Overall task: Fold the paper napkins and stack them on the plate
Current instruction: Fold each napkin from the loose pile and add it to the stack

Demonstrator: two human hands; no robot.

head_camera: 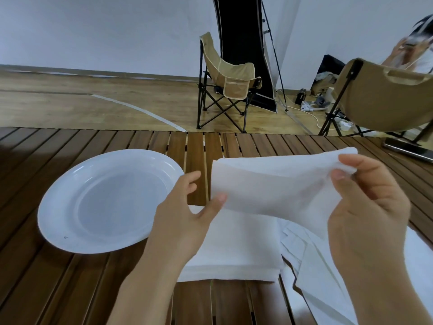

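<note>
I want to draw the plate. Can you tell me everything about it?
The plate is round, white and shiny, with a wide rim and a shallow middle. It sits flat on the brown slatted table, left of the napkins, and holds nothing yet. A tiny dark mark shows near its front edge. The left hand overlaps its right edge.

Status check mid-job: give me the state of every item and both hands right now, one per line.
Plate: on the table, nothing on it.
Held napkin: lifted off the table, stretched between both hands.
Napkin stack: flat on the table, right of the plate.
Loose napkins: spread beside the stack.
Left hand: pinches the napkin's left edge.
Right hand: pinches its right corner.
</note>
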